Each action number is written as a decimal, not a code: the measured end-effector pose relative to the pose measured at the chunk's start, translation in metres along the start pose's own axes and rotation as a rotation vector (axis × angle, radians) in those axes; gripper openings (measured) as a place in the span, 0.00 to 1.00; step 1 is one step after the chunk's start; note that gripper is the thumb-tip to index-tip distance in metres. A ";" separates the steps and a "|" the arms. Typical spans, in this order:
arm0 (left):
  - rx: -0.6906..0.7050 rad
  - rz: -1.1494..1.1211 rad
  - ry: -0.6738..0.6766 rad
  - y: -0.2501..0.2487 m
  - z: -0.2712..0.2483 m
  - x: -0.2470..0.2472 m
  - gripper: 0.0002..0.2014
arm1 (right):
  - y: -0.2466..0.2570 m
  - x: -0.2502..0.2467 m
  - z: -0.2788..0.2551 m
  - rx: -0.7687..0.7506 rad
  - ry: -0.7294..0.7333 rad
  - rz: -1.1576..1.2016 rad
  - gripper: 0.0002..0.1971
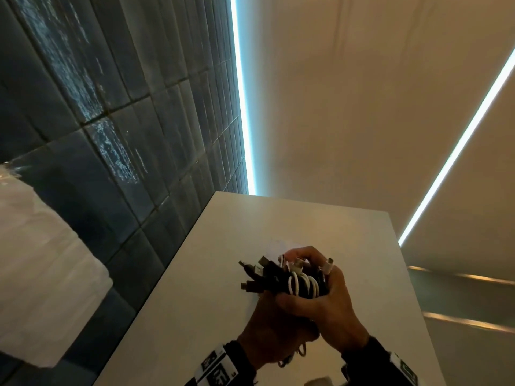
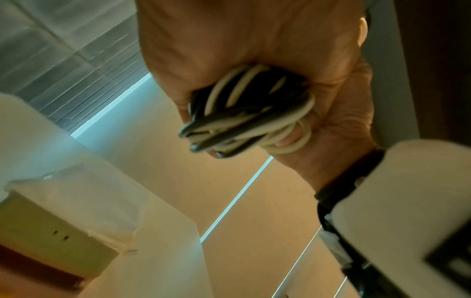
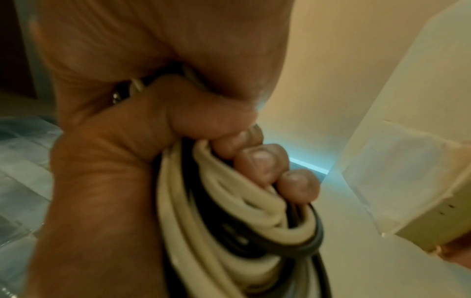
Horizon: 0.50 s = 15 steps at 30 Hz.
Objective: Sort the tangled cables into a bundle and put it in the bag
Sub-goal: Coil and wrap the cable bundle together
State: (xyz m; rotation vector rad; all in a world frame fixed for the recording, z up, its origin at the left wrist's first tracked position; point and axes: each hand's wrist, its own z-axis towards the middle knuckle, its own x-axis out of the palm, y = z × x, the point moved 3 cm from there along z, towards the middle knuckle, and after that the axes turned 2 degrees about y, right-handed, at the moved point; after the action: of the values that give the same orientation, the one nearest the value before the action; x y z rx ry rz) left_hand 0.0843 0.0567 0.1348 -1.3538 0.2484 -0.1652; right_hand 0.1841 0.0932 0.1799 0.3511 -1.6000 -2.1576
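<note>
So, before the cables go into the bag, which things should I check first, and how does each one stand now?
1. Cables gathered into one bundle: ok, black and white loops lie together.
2. Left hand has a grip on the bundle: ok, fingers curl round the loops.
3. Right hand has a grip too: ok.
4. Plug ends tucked in: not ok, several stick out on the left of the bundle.
5. Bag open and ready: cannot tell, only something pale shows behind the hands.
6. Table free around the hands: ok.
</note>
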 end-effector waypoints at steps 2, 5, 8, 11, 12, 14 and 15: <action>-0.105 -0.162 -0.323 -0.002 -0.008 -0.020 0.20 | -0.008 0.002 -0.003 0.019 0.004 0.049 0.23; -0.051 -0.035 -0.199 0.019 -0.024 -0.022 0.17 | -0.025 0.011 -0.007 0.134 0.128 0.111 0.27; -0.135 0.068 -0.206 0.030 -0.041 -0.036 0.10 | -0.057 0.012 -0.019 0.294 0.209 0.310 0.33; -0.178 0.078 -0.289 0.043 -0.059 -0.057 0.23 | -0.112 0.002 -0.034 0.527 -0.033 0.425 0.30; -0.208 0.091 -0.300 0.048 -0.064 -0.064 0.22 | -0.134 0.000 -0.039 0.644 -0.119 0.408 0.27; -0.270 0.205 -0.286 0.056 -0.076 -0.077 0.19 | -0.177 -0.001 -0.050 0.863 -0.199 0.326 0.19; -0.332 0.217 -0.288 0.061 -0.084 -0.083 0.18 | -0.195 0.000 -0.053 0.952 -0.226 0.300 0.15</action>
State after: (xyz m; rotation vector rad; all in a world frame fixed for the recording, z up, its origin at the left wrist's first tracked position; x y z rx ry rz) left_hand -0.0197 0.0123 0.0653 -1.6475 0.1825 0.2624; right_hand 0.1709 0.0955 -0.0221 0.1166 -2.5410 -1.1265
